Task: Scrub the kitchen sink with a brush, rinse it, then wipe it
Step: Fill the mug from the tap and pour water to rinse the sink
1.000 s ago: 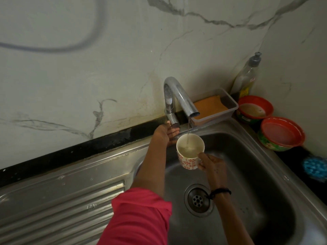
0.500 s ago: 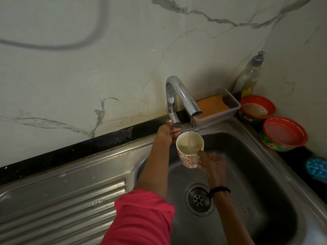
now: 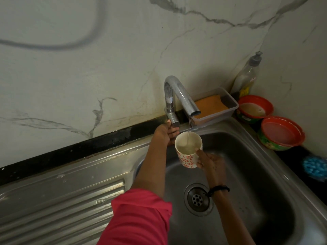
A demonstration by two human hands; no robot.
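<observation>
A steel sink basin point(image 3: 247, 170) with a round drain point(image 3: 197, 199) fills the lower right. Over its back rim arches a chrome tap point(image 3: 178, 96), and a thin stream of water runs from its spout. My left hand point(image 3: 166, 132) grips the tap's lever at the base. My right hand point(image 3: 211, 161) holds a white cup with red flower print point(image 3: 187, 151) under the stream; the cup is partly full of water. No brush is in view.
A clear tub with an orange sponge point(image 3: 210, 105) sits behind the sink. Beside it stand a dish soap bottle point(image 3: 247, 76) and two red bowls point(image 3: 281, 133). A blue scrubber point(image 3: 315, 167) lies at the right edge. The ribbed drainboard point(image 3: 62, 209) lies left.
The stream from the tap has thinned. Both hands and the cup stay in nearly the same place; the water level in the cup is a little higher.
</observation>
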